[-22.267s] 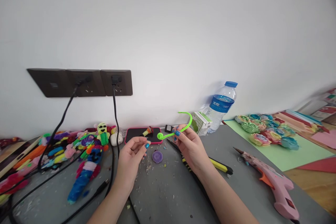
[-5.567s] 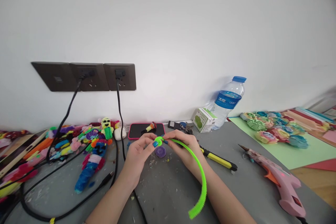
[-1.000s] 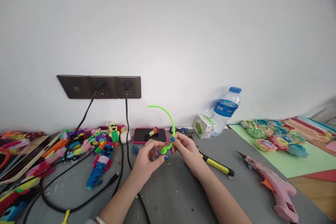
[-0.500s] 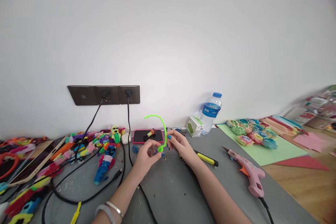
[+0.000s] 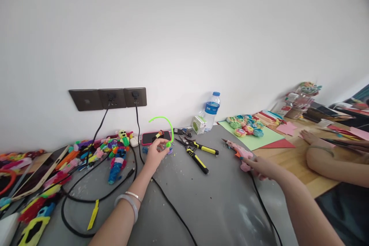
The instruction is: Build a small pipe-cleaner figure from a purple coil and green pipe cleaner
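Between the thumb and fingers of my left hand [image 5: 156,155] is a bright green pipe cleaner [image 5: 173,130]. Its lower end is coiled into a small disc, and the free length curves up and to the left. My right hand [image 5: 261,167] is at the handle of a pink hot glue gun [image 5: 236,150], fingers closing around it. The gun lies on the grey table, its nozzle pointing to the back left and its black cord trailing toward me. Two pairs of yellow-and-black pliers [image 5: 197,160] lie between my hands.
Behind my left hand lies a phone [image 5: 148,138]. A water bottle [image 5: 211,112] and a small box [image 5: 199,124] stand by the wall. Colourful pipe-cleaner figures [image 5: 117,163] and black cables [image 5: 170,201] cover the left side. Paper flowers [image 5: 245,125] lie at right, near another person's arm [image 5: 331,163].
My right hand has left the green pipe cleaner and moved right to the glue gun, uncovering the pliers. My left hand still holds the pipe cleaner. The view has turned right.
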The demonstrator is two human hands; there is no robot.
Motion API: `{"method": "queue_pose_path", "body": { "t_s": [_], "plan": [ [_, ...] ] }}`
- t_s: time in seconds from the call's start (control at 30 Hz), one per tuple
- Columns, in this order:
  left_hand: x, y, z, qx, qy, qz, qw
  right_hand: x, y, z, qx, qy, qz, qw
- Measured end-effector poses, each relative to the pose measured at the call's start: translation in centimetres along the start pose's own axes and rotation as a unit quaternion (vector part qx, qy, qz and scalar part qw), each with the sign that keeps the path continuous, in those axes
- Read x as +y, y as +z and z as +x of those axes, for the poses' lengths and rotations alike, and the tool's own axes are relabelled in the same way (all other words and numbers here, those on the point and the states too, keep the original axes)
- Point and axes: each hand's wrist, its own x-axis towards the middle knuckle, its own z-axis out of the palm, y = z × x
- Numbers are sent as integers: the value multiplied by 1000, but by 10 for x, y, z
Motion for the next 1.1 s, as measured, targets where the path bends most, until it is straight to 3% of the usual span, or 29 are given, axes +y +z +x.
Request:
{"method": "queue_pose_path", "body": {
  "t_s": [0.17,0.33,0.43,0.53,0.63,0.7,0.8,0.93,1.1],
  "plan": [
    [2,-1,-2,7,14,-1,1000,17,27,8,83,-72,100,989],
    [0,-1,0,47,-3,-22,999,14,28,-14,27,-188,298,936],
    [0,-3,1,74,-17,-34,997,-23,35,-35,-35,-283,337,897],
    [3,-4,1,87,-40,-59,994,-80,46,-44,-84,-328,359,870],
    [8,-4,0,93,-72,-85,989,-131,59,-37,-180,-414,349,821],
    [10,-4,0,101,-76,-96,987,-152,69,-27,-208,-449,328,805],
    [9,-4,0,111,-89,-106,984,-156,88,-9,-167,-460,327,808],
    [4,-4,1,108,-105,-111,982,-139,114,5,-113,-433,317,837],
    [3,-4,1,108,-120,-111,981,-131,127,7,-60,-420,301,854]
  ]
}}
